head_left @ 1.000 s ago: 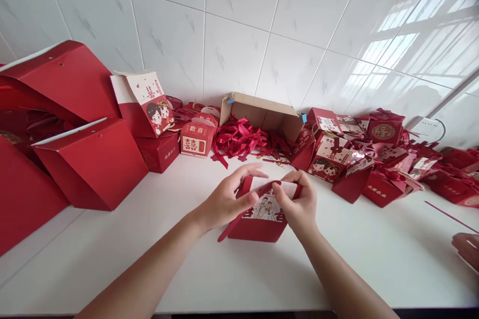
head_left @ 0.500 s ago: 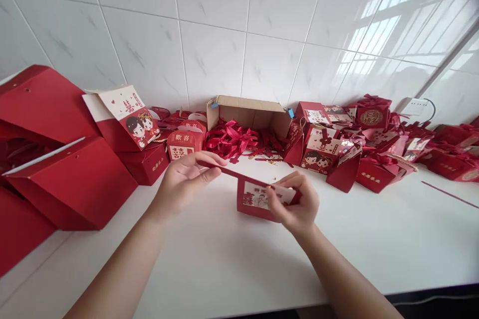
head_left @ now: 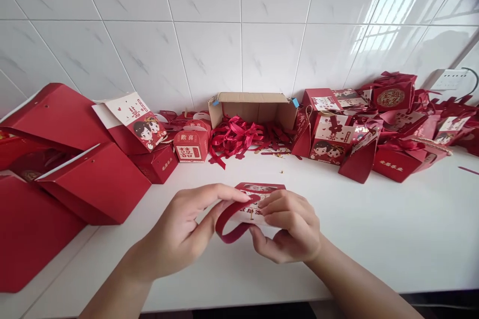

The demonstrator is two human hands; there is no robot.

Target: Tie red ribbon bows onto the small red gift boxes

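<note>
Low over the table's middle is a small red and white gift box [head_left: 262,188] with printed characters, partly hidden by my hands. A dark red strap [head_left: 224,222] curves into a loop on its near side. My left hand [head_left: 187,224] has the strap between thumb and fingers, with the index fingertip pressing its upper end near the box. Around the right part of the box and the strap's lower end, my right hand [head_left: 290,224] is closed. A thin gold piece [head_left: 252,215] shows on the white print between my hands.
Large red boxes [head_left: 97,179] stand at left, smaller printed boxes [head_left: 190,147] beside them. At the back, an open cardboard carton [head_left: 254,97] holds red ribbons [head_left: 237,134]. Many finished-looking red boxes [head_left: 392,164] crowd the right. Tiny gold bits [head_left: 282,172] lie before the carton.
The strap, held out straight to the left before, is now bent round into a loop. The box has turned and tipped, and my hands have come closer together. The view has shifted slightly.
</note>
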